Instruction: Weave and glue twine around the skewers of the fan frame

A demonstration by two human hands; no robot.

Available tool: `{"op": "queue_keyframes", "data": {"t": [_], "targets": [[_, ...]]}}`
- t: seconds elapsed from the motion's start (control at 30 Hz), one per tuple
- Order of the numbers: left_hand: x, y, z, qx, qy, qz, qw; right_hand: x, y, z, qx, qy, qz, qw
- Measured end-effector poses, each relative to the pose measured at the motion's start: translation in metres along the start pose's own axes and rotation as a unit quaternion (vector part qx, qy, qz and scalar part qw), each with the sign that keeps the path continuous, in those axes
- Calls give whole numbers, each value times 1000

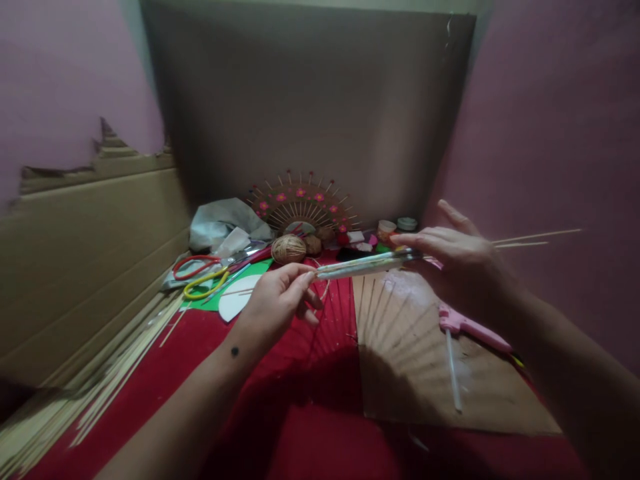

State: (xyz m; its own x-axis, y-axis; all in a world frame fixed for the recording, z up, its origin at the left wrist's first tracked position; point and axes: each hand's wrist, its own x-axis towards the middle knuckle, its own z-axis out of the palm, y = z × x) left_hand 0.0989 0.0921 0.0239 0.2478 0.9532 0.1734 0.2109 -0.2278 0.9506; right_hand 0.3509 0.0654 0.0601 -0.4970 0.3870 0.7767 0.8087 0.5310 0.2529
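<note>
My left hand (283, 297) pinches the left end of a thin, pale bluish-white flat piece (350, 267), seen nearly edge-on above the work surface. At its darker right end, my right hand (445, 247) has its fingers over the top and its thumb mostly hidden. Thin wooden sticks (540, 239) stick out past the right hand; where they join the piece is hidden. Below the right hand, a pink glue gun (475, 330) with a clear glue stick (453, 373) lies on a brown cardboard sheet (400, 380).
Red cloth (310, 440) covers the surface. Scissors with red and yellow handles (205, 283) and a white paper piece (233, 307) lie left, near bundled bamboo sticks (105, 387). Behind are a twine ball (289, 249) and a flower-decorated stick fan (300, 197). Cardboard (90, 247) walls the left side.
</note>
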Motion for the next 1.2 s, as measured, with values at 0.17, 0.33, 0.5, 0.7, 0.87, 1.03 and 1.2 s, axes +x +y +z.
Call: {"op": "queue_keyframes", "data": {"t": [0.17, 0.33, 0.5, 0.7, 0.87, 1.03, 1.2], "targets": [[1, -5, 7, -3, 43, 55, 998, 0, -2, 4, -43, 8, 5, 999], [4, -3, 10, 2, 59, 75, 995, -2, -12, 16, -130, 78, -49, 987], [6, -1, 10, 5, 61, 79, 995, -6, -17, 27, -136, 116, -63, 982], [9, 1, 10, 15, 62, 81, 995, -8, -15, 31, -112, 129, -48, 984], [8, 2, 11, 16, 65, 89, 994, -11, -15, 32, -120, 132, -32, 983], [7, 2, 12, 13, 67, 87, 994, -10, -17, 32, -123, 131, -23, 983], [6, 2, 14, 13, 70, 86, 994, -10, -19, 31, -127, 124, -13, 984]]}}
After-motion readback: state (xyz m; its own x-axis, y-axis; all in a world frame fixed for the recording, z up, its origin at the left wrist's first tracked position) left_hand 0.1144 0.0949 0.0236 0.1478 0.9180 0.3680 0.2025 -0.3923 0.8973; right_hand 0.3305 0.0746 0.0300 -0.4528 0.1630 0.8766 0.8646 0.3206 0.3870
